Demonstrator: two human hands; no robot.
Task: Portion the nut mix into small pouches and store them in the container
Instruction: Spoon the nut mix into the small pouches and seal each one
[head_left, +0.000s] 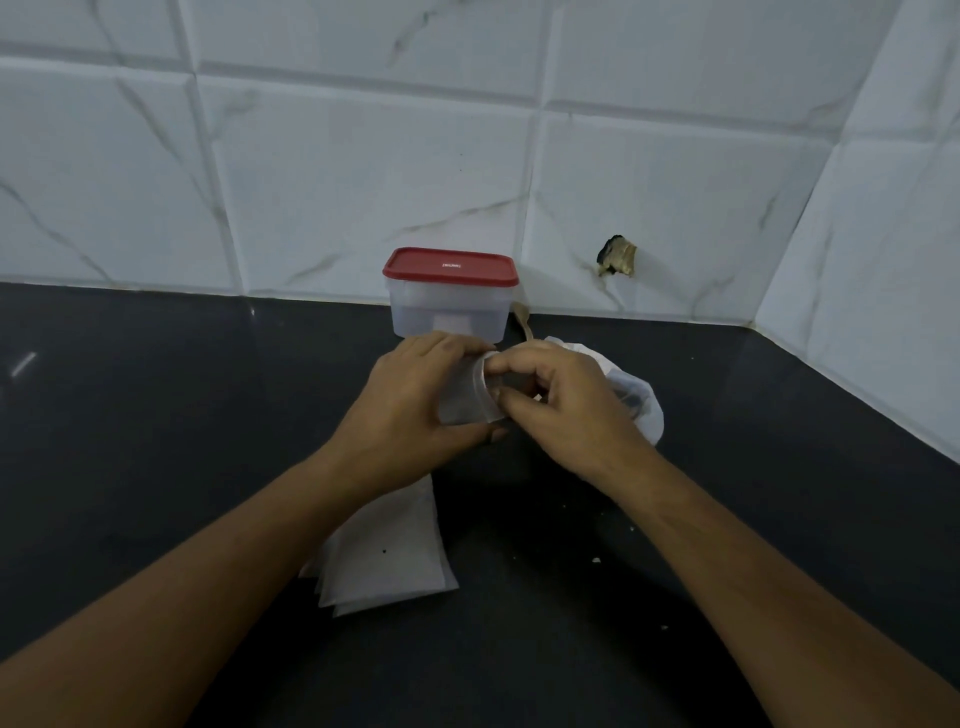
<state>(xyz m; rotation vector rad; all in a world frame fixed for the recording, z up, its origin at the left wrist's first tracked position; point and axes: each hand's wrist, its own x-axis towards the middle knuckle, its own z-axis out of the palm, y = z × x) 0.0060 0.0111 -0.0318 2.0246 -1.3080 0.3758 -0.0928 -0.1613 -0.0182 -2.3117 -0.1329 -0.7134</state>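
Note:
A small clear pouch (465, 397) is held above the dark counter between both hands. My left hand (410, 405) grips its left side and bottom. My right hand (561, 400) pinches its open right edge with thumb and fingers. Behind them, against the wall, stands a clear plastic container (449, 312) with its red lid (451, 266) on. A larger plastic bag (641, 410) with dark contents lies to the right, partly hidden by my right hand. A stack of flat empty pouches (389, 556) lies on the counter under my left forearm.
A wooden spoon handle (522, 319) pokes out beside the container. The dark counter (156, 415) meets white marble-look wall tiles at the back and right. A dark broken hole (618, 255) marks the wall tile. Small crumbs (596, 560) dot the counter at right.

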